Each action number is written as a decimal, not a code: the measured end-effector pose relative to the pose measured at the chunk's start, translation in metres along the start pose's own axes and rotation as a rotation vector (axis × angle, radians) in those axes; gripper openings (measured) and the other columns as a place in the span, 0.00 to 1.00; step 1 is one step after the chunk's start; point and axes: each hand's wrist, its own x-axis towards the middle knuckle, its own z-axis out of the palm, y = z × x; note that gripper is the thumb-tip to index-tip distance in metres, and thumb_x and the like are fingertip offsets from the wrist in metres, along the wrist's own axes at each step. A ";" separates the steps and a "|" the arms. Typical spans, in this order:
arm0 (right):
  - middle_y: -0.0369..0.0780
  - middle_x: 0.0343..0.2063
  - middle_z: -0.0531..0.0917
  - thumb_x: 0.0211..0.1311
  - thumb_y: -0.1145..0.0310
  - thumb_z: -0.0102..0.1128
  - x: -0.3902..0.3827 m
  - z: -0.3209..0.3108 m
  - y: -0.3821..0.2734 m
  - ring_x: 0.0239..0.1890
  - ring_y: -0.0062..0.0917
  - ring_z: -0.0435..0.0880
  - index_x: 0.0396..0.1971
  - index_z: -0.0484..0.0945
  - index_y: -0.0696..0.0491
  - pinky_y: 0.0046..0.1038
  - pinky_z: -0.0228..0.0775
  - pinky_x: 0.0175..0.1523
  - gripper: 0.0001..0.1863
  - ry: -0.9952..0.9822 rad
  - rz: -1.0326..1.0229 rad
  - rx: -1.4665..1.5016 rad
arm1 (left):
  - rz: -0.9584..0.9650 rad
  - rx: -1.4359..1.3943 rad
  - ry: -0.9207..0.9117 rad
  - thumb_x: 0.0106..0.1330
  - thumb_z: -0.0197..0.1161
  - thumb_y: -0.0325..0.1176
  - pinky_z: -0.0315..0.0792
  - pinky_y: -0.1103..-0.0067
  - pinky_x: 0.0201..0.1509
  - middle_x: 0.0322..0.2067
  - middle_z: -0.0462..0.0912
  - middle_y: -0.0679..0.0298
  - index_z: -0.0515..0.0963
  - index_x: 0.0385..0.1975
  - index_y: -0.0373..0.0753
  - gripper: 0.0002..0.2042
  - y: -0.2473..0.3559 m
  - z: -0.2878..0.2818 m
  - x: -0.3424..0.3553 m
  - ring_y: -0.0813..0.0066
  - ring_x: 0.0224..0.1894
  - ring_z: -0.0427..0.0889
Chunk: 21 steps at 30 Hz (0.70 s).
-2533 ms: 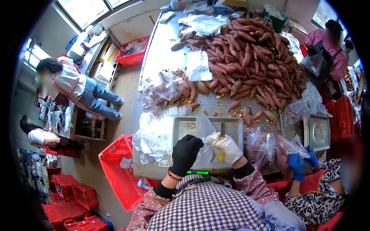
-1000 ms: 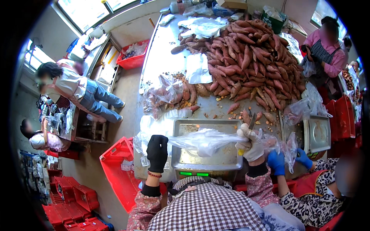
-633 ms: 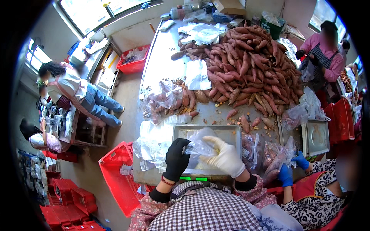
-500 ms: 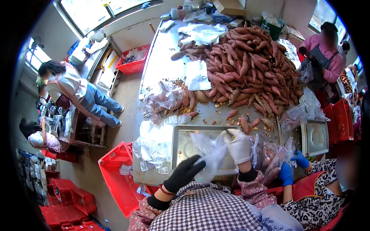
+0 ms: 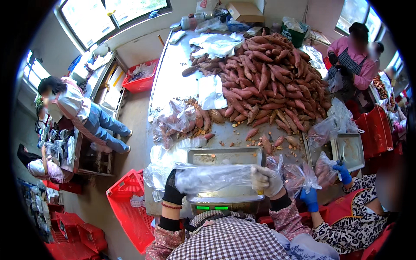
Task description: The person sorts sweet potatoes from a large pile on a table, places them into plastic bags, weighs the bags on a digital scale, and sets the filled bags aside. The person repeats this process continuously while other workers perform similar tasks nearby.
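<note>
A clear plastic bag (image 5: 216,178) is stretched sideways between my two hands, above the steel tray (image 5: 225,152). My left hand (image 5: 173,190), in a black glove, is at the bag's left end; the film and the hand's angle hide most of its fingers. My right hand (image 5: 268,181), in a whitish glove, is closed on the other end. Under the tray a scale shows a lit green display (image 5: 212,208). Beyond the tray lies a big heap of sweet potatoes (image 5: 268,82).
Left of the tray are empty plastic bags (image 5: 162,162) and a bagged lot of sweet potatoes (image 5: 173,121). A red crate (image 5: 125,212) stands at the table's left. At right, a co-worker's blue-gloved hands (image 5: 309,199) handle filled bags (image 5: 299,177); another tray (image 5: 350,151) is beyond.
The bag, bunched and held upright before, is now drawn out flat and sideways. My left hand has moved left and my right hand slightly down. The scale's display has come into view.
</note>
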 end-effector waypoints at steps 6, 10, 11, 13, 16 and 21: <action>0.29 0.17 0.70 0.72 0.63 0.49 0.010 -0.049 -0.027 0.16 0.13 0.67 0.41 0.76 0.55 0.15 0.58 0.22 0.12 0.364 -0.089 -0.194 | 0.066 -0.381 0.017 0.69 0.53 0.33 0.66 0.69 0.63 0.54 0.75 0.48 0.68 0.58 0.32 0.20 -0.027 0.054 -0.020 0.57 0.57 0.74; 0.36 0.31 0.81 0.65 0.67 0.61 0.016 -0.083 -0.015 0.31 0.22 0.80 0.45 0.76 0.58 0.24 0.74 0.34 0.13 0.647 -0.083 -0.708 | -0.493 -1.360 -0.073 0.67 0.55 0.38 0.63 0.72 0.65 0.51 0.77 0.55 0.67 0.56 0.34 0.21 -0.034 0.067 -0.012 0.65 0.56 0.74; 0.36 0.32 0.81 0.63 0.65 0.63 0.017 -0.082 -0.014 0.33 0.21 0.80 0.45 0.77 0.59 0.22 0.74 0.37 0.15 0.658 -0.062 -0.993 | -0.589 -1.456 -0.046 0.69 0.51 0.44 0.64 0.71 0.64 0.53 0.76 0.54 0.68 0.58 0.36 0.22 -0.049 0.074 -0.017 0.65 0.57 0.74; 0.37 0.34 0.82 0.61 0.63 0.66 0.017 -0.087 -0.019 0.36 0.19 0.80 0.44 0.78 0.60 0.20 0.74 0.41 0.18 0.718 -0.122 -1.346 | -0.665 -1.363 0.061 0.70 0.52 0.51 0.61 0.70 0.67 0.58 0.72 0.52 0.65 0.62 0.36 0.28 -0.058 0.076 -0.030 0.61 0.62 0.69; 0.38 0.36 0.83 0.59 0.63 0.69 0.018 -0.083 -0.038 0.37 0.20 0.81 0.45 0.77 0.63 0.19 0.73 0.44 0.21 0.904 -0.324 -1.455 | -0.445 -0.283 0.419 0.66 0.62 0.45 0.58 0.70 0.68 0.60 0.68 0.50 0.62 0.64 0.33 0.32 -0.028 0.062 -0.028 0.56 0.64 0.65; 0.37 0.32 0.84 0.59 0.64 0.67 0.036 -0.027 -0.097 0.35 0.19 0.81 0.41 0.78 0.61 0.23 0.75 0.41 0.17 0.920 -0.629 -1.301 | 0.114 0.002 0.447 0.57 0.64 0.24 0.69 0.69 0.56 0.45 0.79 0.55 0.74 0.48 0.33 0.17 0.098 0.023 -0.016 0.58 0.49 0.78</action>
